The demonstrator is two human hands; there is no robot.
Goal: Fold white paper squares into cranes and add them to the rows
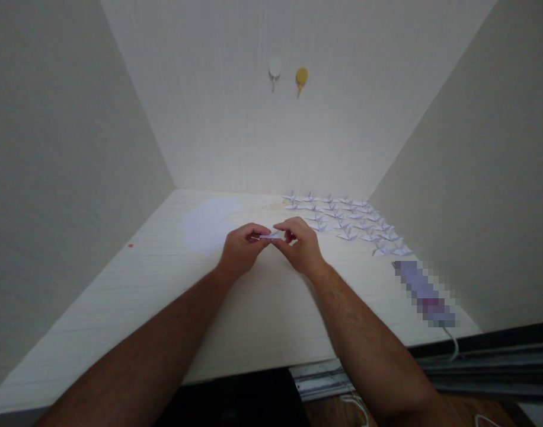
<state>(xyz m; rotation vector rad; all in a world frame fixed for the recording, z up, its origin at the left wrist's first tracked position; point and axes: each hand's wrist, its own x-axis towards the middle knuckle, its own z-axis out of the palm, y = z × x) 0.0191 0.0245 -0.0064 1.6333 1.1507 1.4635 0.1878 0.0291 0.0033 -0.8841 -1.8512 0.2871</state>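
A small piece of folded white paper is held up between my two hands above the middle of the table. My left hand pinches its left end between thumb and fingers. At the right end, my right hand has its thumb against the paper and its index finger curled just above. The fold's details are too small to make out. Beyond my right hand, several white paper cranes stand in rows. Left of my left hand lies a spread of white paper sheets.
A blurred-out rectangular object with a white cable lies at the table's right edge. A small red bit is at the left. Walls enclose three sides; a white hook and a yellow hook hang on the back one.
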